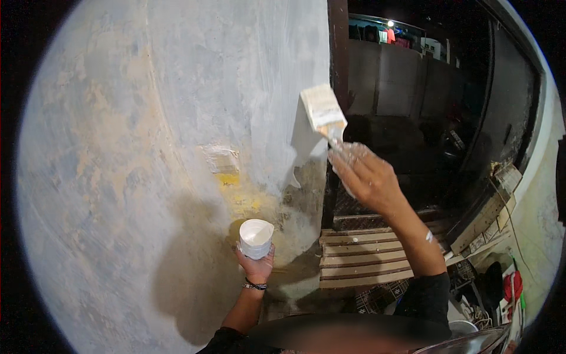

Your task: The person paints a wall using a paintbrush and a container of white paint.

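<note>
While our right hand (372, 180) wraps its fingers around the handle of a wide paintbrush (323, 111), right of the frame's centre, our left hand (257, 268) cups a white container (256, 241) from below, in the lower middle. The brush's pale bristles point toward the upper left; we cannot tell whether they touch the wall (118, 118). We wear dark bands (254, 286) round our left wrist. Just above the container, a yellow patch (239, 197) shows on the grey-white wall, which fills the left half. Dark door framing (338, 47) rises at upper right, with slatted wood (365, 257) below it.
</note>
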### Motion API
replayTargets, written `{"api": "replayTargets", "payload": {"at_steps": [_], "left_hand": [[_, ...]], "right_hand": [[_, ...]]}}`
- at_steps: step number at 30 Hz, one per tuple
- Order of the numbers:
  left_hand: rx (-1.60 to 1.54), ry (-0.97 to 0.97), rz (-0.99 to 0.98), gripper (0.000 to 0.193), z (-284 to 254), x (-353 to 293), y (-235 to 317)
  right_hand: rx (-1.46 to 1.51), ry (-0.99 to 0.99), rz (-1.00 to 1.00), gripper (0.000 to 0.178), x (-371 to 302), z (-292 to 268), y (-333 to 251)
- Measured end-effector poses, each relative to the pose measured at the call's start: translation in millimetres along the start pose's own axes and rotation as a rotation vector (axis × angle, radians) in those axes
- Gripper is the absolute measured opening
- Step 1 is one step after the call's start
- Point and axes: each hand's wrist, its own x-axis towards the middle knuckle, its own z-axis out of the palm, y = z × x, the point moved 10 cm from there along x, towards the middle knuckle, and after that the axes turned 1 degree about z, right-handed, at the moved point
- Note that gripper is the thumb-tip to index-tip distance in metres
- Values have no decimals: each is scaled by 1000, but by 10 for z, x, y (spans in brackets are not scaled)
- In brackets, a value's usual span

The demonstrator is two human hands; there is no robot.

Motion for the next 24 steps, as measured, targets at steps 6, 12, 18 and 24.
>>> {"api": "replayTargets", "payload": {"at_steps": [6, 12, 18, 24], "left_hand": [[37, -5, -17, 56, -25, -3, -30], [69, 38, 20, 57, -122, -1, 15], [90, 14, 28, 59, -88, -6, 15], [55, 0, 46, 60, -147, -95, 109]], "right_hand": [[121, -136, 39, 30, -499, 136, -435], [810, 15, 420, 24, -854, 72, -75], [1282, 396, 960, 22, -1162, 464, 719], [1255, 304, 1157, 28, -1777, 727, 593]]}}
